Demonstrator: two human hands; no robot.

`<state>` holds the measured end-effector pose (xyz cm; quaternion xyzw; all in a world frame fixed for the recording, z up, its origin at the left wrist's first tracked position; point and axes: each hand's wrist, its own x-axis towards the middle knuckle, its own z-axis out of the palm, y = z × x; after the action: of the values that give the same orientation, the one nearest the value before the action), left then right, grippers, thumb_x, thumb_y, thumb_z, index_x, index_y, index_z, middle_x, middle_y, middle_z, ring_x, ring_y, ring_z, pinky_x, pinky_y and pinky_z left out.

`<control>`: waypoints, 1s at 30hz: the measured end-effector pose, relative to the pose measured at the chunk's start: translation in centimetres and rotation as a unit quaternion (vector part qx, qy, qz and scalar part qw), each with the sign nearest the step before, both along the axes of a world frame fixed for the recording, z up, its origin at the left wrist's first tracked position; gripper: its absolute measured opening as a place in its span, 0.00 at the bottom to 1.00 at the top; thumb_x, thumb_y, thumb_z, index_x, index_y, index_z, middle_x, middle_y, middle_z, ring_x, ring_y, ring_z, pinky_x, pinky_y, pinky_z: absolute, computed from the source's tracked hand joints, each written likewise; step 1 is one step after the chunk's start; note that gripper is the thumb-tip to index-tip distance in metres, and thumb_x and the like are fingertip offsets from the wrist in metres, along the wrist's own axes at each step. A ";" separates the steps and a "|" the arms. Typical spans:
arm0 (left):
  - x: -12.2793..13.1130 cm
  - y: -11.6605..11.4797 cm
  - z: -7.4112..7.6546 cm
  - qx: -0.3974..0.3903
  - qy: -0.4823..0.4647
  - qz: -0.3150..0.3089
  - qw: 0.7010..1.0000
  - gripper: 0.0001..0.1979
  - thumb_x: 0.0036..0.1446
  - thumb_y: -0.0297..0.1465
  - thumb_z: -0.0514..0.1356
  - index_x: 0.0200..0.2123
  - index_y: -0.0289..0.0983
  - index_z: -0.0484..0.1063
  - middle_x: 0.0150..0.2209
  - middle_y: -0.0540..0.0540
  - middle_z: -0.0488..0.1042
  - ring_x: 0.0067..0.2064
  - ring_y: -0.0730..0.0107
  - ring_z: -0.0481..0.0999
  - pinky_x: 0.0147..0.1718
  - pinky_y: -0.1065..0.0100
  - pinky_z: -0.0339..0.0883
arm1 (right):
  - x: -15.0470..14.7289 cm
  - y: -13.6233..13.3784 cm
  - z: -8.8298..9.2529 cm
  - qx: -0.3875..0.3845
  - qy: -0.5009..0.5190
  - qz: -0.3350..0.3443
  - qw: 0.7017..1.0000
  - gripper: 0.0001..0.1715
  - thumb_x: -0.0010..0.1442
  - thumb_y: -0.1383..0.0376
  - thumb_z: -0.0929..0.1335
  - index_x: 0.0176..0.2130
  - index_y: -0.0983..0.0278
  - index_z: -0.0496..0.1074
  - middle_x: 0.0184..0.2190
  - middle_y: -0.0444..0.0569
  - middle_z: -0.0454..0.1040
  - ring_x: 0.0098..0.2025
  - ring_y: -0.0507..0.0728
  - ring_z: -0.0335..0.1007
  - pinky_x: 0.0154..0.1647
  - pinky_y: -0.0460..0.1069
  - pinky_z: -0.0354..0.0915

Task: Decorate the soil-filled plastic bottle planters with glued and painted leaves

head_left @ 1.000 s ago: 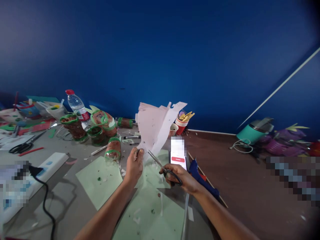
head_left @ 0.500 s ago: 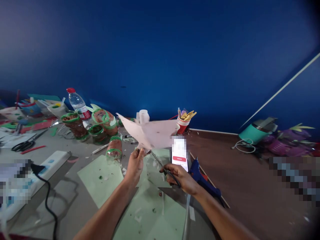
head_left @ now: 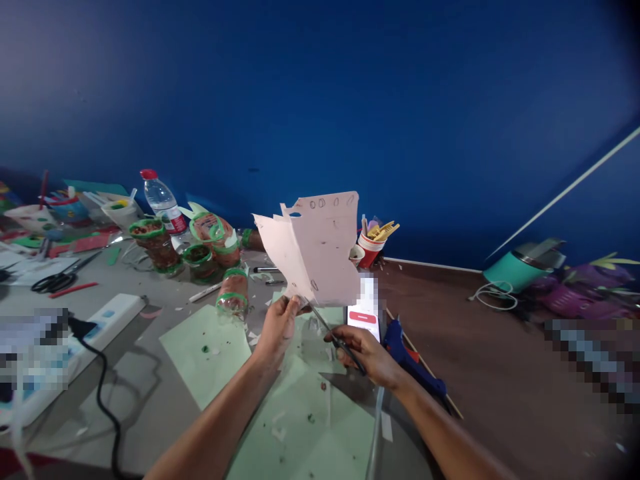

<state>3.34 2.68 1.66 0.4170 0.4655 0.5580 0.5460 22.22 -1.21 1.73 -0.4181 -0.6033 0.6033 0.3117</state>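
Note:
My left hand (head_left: 280, 325) pinches the bottom corner of a pale pink paper sheet (head_left: 320, 250) and holds it upright above the table. Small pencilled ovals show along the sheet's top edge. My right hand (head_left: 367, 353) is closed round the handles of a pair of scissors (head_left: 334, 335). Their blades point up and left and meet the paper's lower edge just beside my left fingers.
Light green sheets (head_left: 207, 350) with scraps lie under my hands. A phone (head_left: 365, 313) and a blue glue gun (head_left: 413, 363) lie to the right. Green-taped bottle pieces (head_left: 200, 250), a water bottle (head_left: 163, 203), a red cup (head_left: 371, 243), black scissors (head_left: 55, 280) and a power strip with cable (head_left: 97, 320) stand left.
The pink sheet has turned in my left hand, from tipped flat half a second ago to upright with its face toward me. The scissors stay at its lower edge.

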 end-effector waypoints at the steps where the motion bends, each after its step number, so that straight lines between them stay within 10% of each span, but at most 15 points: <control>1: 0.1 -0.1 0.1 -0.002 0.005 -0.002 1.000 0.20 0.50 0.45 0.60 0.34 0.32 0.74 0.32 0.44 0.78 0.37 0.62 0.77 0.43 0.64 0.67 | -0.1 0.0 0.1 -0.004 0.008 -0.006 1.000 0.32 0.47 0.44 0.71 0.40 0.66 0.71 0.25 0.43 0.63 0.24 0.48 0.53 0.23 0.44 0.51; 30: 1.1 -1.6 1.1 0.004 -0.052 -0.091 0.995 0.20 0.53 0.44 0.59 0.38 0.32 0.73 0.37 0.43 0.78 0.37 0.63 0.76 0.42 0.65 0.65 | -1.0 -0.7 0.6 0.071 -0.052 -0.030 0.996 0.10 0.52 0.61 0.69 0.34 0.66 0.70 0.24 0.41 0.59 0.25 0.49 0.52 0.24 0.44 0.52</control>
<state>4.46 1.07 2.72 0.4303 0.3945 0.5287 0.6161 21.22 -1.93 2.36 -0.4436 -0.6470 0.5268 0.3273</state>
